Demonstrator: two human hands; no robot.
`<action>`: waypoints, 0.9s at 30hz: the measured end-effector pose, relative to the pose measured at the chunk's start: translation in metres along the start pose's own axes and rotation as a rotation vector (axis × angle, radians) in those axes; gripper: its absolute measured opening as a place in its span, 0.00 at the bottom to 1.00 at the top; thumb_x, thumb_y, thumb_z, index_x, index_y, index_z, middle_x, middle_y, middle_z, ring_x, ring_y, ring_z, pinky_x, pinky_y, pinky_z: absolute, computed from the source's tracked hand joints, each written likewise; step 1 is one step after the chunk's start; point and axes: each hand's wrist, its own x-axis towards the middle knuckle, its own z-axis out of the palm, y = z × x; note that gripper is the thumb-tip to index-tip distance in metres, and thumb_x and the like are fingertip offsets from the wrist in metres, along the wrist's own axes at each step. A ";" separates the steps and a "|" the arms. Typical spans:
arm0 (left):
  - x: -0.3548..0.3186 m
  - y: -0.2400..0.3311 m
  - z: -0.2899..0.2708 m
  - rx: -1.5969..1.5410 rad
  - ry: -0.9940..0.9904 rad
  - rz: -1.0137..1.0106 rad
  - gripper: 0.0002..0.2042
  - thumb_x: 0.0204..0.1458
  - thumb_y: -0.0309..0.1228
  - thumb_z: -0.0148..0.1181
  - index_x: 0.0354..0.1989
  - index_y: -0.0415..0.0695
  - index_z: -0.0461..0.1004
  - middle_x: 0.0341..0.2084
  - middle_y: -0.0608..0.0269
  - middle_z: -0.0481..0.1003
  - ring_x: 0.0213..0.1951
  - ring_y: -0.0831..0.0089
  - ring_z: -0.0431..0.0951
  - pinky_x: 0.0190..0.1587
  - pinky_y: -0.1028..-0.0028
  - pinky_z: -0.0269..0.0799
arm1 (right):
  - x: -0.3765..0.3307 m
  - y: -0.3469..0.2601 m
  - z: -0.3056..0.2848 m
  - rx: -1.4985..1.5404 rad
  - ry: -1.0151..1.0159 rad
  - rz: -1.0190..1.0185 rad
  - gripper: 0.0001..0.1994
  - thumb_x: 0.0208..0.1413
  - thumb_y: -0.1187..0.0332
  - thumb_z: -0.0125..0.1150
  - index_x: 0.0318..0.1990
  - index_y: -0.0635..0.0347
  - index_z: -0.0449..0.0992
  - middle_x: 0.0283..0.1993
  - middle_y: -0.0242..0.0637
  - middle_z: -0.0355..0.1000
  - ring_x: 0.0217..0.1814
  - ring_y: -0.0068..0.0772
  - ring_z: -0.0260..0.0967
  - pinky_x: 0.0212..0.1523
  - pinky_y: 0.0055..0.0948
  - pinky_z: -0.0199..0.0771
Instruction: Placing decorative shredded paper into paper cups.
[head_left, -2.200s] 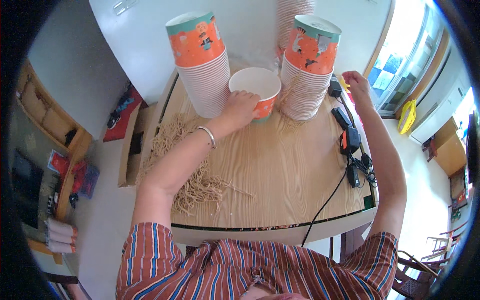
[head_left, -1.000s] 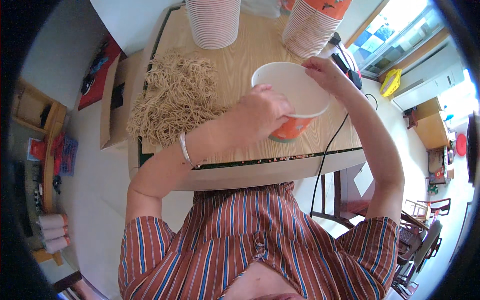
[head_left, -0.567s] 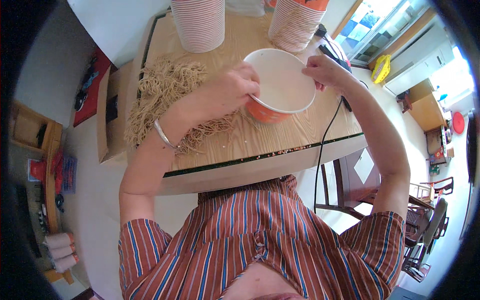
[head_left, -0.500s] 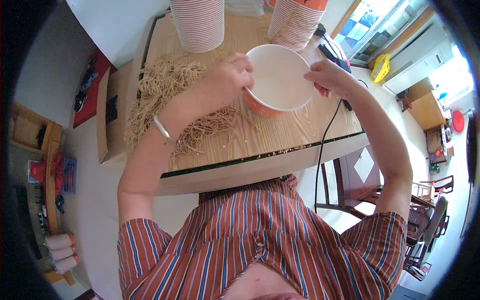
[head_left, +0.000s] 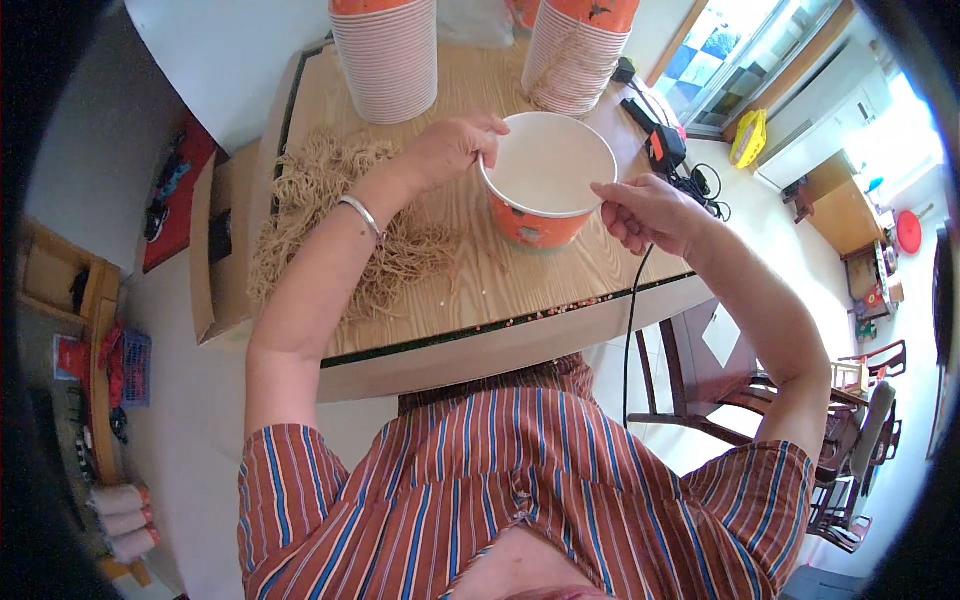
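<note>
A round paper tub (head_left: 540, 228), white inside and orange outside, stands upright or nearly so on the wooden table, its mouth facing up. My left hand (head_left: 452, 150) pinches its rim at the left, thumb and fingers closed over the edge. At the right side of the rim, my right hand (head_left: 648, 212) grips with thumb and fingertip, the other fingers curled. Nothing shows inside the tub. Left of it, partly behind my left forearm, lies a heap of tan, tangled noodle-like strands (head_left: 330, 200); whether they are noodles or string I cannot tell.
Two tall stacks of nested tubs, a left stack (head_left: 388, 65) and a right stack (head_left: 572, 60), stand at the table's far side. A black adapter with cables (head_left: 668, 150) lies at the right edge. Small crumbs (head_left: 545, 312) line the near edge. An open cardboard box (head_left: 205, 250) is at left.
The tub has come slightly nearer and tipped more upright, so more of its orange side shows. Both hands stay at its rim. My left hand has shifted a little left.
</note>
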 end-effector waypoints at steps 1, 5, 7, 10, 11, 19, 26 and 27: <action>0.001 -0.003 0.001 0.002 -0.017 -0.006 0.06 0.48 0.19 0.54 0.24 0.44 0.75 0.48 0.57 0.77 0.48 0.60 0.77 0.47 0.70 0.74 | -0.002 -0.001 0.000 -0.022 -0.011 -0.004 0.22 0.61 0.53 0.59 0.20 0.58 0.71 0.17 0.31 0.69 0.11 0.21 0.64 0.10 0.22 0.64; 0.001 -0.009 0.004 -0.055 -0.005 -0.027 0.08 0.51 0.20 0.53 0.24 0.46 0.75 0.50 0.61 0.77 0.48 0.64 0.78 0.47 0.71 0.74 | -0.010 0.001 -0.008 -0.427 0.064 -0.245 0.24 0.63 0.50 0.55 0.20 0.58 0.71 0.14 0.28 0.66 0.11 0.23 0.62 0.13 0.24 0.64; 0.001 -0.010 0.005 -0.119 0.011 0.002 0.07 0.52 0.21 0.53 0.23 0.45 0.75 0.50 0.61 0.77 0.47 0.65 0.79 0.47 0.71 0.74 | -0.023 -0.015 -0.010 -0.611 0.103 -0.245 0.15 0.61 0.60 0.59 0.27 0.60 0.73 0.24 0.35 0.72 0.23 0.30 0.71 0.25 0.28 0.74; 0.004 -0.006 0.006 -0.147 -0.014 0.034 0.06 0.50 0.20 0.54 0.23 0.43 0.72 0.51 0.57 0.76 0.48 0.60 0.78 0.47 0.72 0.74 | -0.018 -0.013 -0.025 -0.997 0.138 -0.977 0.22 0.43 0.77 0.68 0.50 0.58 0.73 0.56 0.41 0.64 0.62 0.44 0.61 0.64 0.40 0.61; 0.005 -0.005 0.006 -0.135 -0.005 0.025 0.06 0.50 0.20 0.54 0.23 0.43 0.72 0.51 0.57 0.76 0.48 0.60 0.78 0.47 0.72 0.74 | -0.013 -0.011 -0.027 -1.053 0.110 -1.015 0.23 0.43 0.77 0.68 0.50 0.56 0.73 0.56 0.40 0.64 0.62 0.44 0.61 0.64 0.40 0.60; 0.003 0.010 0.007 -0.078 -0.009 0.033 0.05 0.55 0.24 0.54 0.34 0.45 0.77 0.57 0.57 0.71 0.55 0.63 0.74 0.54 0.70 0.72 | 0.009 0.014 -0.012 -1.139 -0.016 -1.159 0.09 0.47 0.75 0.66 0.37 0.55 0.77 0.39 0.31 0.74 0.55 0.36 0.69 0.69 0.51 0.53; -0.035 0.022 -0.011 0.316 0.248 -0.035 0.13 0.54 0.22 0.56 0.49 0.45 0.75 0.54 0.55 0.71 0.54 0.59 0.73 0.55 0.67 0.71 | 0.010 0.013 0.018 -1.001 0.061 -1.259 0.03 0.51 0.75 0.61 0.33 0.61 0.74 0.31 0.39 0.68 0.39 0.45 0.69 0.57 0.46 0.65; -0.046 0.037 -0.018 0.315 0.241 -0.057 0.13 0.54 0.22 0.56 0.49 0.45 0.75 0.54 0.55 0.71 0.54 0.59 0.73 0.55 0.67 0.71 | 0.010 0.011 0.020 -0.967 0.034 -1.227 0.03 0.51 0.75 0.61 0.33 0.61 0.73 0.31 0.40 0.67 0.38 0.46 0.68 0.54 0.45 0.66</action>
